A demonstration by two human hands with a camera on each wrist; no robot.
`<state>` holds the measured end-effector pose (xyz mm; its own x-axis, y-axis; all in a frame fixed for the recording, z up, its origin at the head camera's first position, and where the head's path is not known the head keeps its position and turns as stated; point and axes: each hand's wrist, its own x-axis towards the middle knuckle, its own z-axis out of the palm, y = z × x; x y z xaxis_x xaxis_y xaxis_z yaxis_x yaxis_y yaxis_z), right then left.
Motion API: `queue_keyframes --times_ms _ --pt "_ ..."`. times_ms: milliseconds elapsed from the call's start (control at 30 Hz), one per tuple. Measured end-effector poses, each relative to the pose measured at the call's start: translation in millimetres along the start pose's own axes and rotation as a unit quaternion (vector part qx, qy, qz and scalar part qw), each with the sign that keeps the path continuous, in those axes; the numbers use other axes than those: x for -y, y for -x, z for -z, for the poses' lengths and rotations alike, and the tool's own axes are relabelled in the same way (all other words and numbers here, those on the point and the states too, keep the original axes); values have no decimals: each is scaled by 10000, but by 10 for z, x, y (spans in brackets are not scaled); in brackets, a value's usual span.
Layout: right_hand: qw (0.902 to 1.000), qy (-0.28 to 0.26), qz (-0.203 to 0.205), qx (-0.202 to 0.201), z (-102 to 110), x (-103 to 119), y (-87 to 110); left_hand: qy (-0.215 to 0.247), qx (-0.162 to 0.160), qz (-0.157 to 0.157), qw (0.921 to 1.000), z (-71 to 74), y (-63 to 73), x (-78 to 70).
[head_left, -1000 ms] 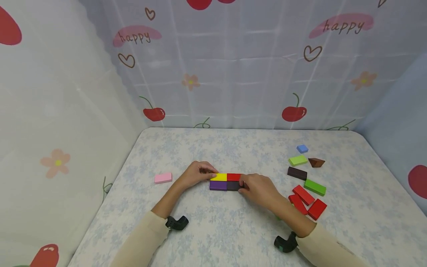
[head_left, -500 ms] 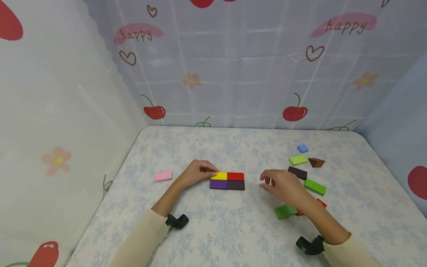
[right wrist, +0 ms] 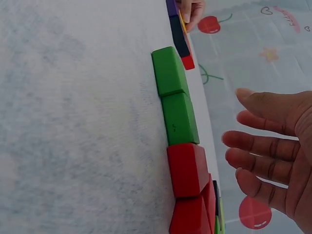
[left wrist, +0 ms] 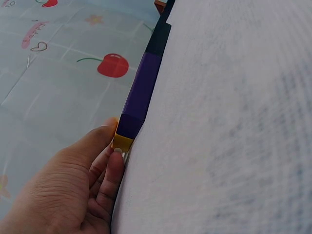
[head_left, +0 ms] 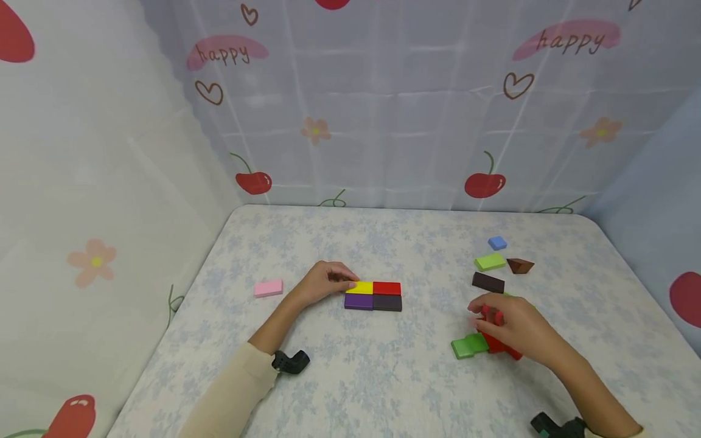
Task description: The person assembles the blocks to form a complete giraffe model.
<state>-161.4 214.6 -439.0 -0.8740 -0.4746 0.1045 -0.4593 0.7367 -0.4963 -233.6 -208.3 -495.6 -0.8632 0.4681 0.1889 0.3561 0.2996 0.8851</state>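
A flat rectangle of coloured blocks lies mid-table: a yellow block (head_left: 364, 288) and a red block (head_left: 387, 288) behind, a purple block (head_left: 358, 302) and a dark block (head_left: 387, 303) in front. My left hand (head_left: 325, 283) pinches the yellow block's left end between thumb and fingers, also seen in the left wrist view, where its yellow end (left wrist: 123, 142) shows. My right hand (head_left: 512, 321) hovers over the loose red blocks (right wrist: 187, 170) at the right, fingers spread and apart from the blocks, holding nothing. Part of the red pile is hidden beneath it.
Two green blocks (head_left: 469, 345) lie left of the red pile. Behind it are a dark block (head_left: 488, 281), a brown triangular block (head_left: 519, 266), a light green block (head_left: 490, 261) and a small blue block (head_left: 497, 243). A pink block (head_left: 268, 288) lies at the left.
My right hand has let go of the rectangle's right end and moved right to the red pile, its fingers opening. My left hand has stayed at the yellow block.
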Motion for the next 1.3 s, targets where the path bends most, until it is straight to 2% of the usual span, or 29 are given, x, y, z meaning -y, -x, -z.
queue_keyframes --times_ms 67,333,500,633,700,933,1167,1300 --pt "9999 -30 4 110 -9 -30 55 -10 -20 34 10000 -1 -5 3" --pt "9984 -238 438 274 -98 -101 199 -39 36 55 10000 6 -3 -34" --pt "9982 8 346 500 -106 -87 207 -52 53 31 10000 10 12 -58" --pt "9967 411 436 557 -108 -68 199 -46 40 51 10000 2 9 -46" --pt "9956 585 476 562 -114 -59 195 -52 40 68 10000 -6 -8 -10" --pt "9926 1007 269 622 -184 21 172 -207 -6 141 9997 -30 -68 281" --pt "9943 791 91 709 -248 138 117 -156 -27 99 9998 -5 -68 304" --pt "9940 695 222 821 -253 143 110 -158 42 106 9998 -2 -67 297"
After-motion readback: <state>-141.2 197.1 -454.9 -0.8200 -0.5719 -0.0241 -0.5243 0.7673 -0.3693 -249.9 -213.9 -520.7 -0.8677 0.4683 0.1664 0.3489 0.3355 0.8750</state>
